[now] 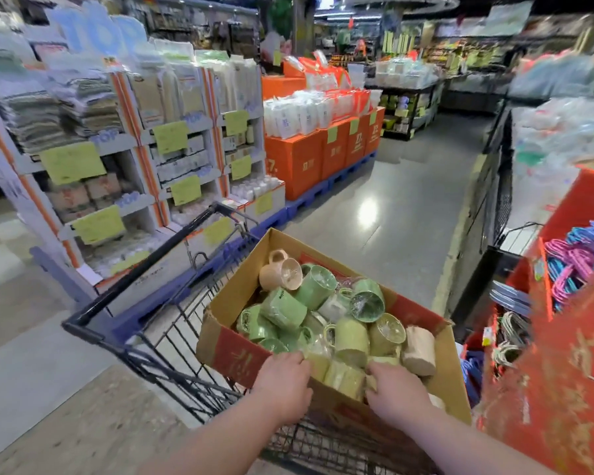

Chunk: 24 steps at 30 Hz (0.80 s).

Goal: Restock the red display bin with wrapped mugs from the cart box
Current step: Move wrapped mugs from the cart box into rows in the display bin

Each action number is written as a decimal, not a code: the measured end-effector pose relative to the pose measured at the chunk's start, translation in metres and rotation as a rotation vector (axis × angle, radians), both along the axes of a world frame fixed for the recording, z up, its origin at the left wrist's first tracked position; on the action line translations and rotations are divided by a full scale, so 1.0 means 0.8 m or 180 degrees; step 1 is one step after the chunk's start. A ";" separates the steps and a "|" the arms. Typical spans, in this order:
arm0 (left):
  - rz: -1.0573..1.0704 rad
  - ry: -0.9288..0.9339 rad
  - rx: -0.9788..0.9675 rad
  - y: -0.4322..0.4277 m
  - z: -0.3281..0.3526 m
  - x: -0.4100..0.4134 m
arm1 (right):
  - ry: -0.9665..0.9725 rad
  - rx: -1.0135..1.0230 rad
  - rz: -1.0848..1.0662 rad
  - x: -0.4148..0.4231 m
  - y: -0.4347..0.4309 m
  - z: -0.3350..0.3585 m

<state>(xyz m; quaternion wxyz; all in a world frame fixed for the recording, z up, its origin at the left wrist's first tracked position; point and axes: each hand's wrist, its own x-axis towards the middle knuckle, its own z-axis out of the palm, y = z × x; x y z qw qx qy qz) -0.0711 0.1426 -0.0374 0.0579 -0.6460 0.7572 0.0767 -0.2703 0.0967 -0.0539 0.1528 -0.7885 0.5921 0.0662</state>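
An open cardboard box [235, 296] sits on a black wire cart [144, 334] and holds several plastic-wrapped mugs, mostly green [283, 308], with beige ones [280, 269] at the far and right sides. My left hand [283, 382] rests at the box's near rim, fingers curled over the edge among the mugs. My right hand [396, 392] reaches into the near side of the box, its fingers on a pale yellow-green wrapped mug [345, 377]. Whether it grips the mug is hidden. The red display bin [563, 354] stands at the right.
The red bin's side pockets hold coloured hangers [576, 258] and cords. White shelving with towels and yellow price tags [72, 162] lines the left. Orange pallet boxes [323, 152] stand ahead left. An open grey aisle floor [391, 200] runs forward.
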 end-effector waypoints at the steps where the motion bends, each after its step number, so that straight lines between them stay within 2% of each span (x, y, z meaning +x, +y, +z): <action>1: -0.0050 0.0015 -0.0039 -0.012 0.002 0.012 | 0.0007 -0.0023 -0.0082 0.008 -0.006 0.001; 8: -0.0390 0.0145 -0.0032 -0.063 -0.010 0.069 | 0.0073 -0.0001 -0.0585 0.056 -0.012 -0.010; 14: -0.0658 0.0288 0.0081 -0.089 -0.031 0.071 | 0.0177 0.0166 -0.0789 0.061 -0.010 -0.020; 24: -0.0577 0.0152 0.0523 -0.131 -0.049 0.063 | 0.0254 0.0356 -0.0801 0.061 -0.057 -0.039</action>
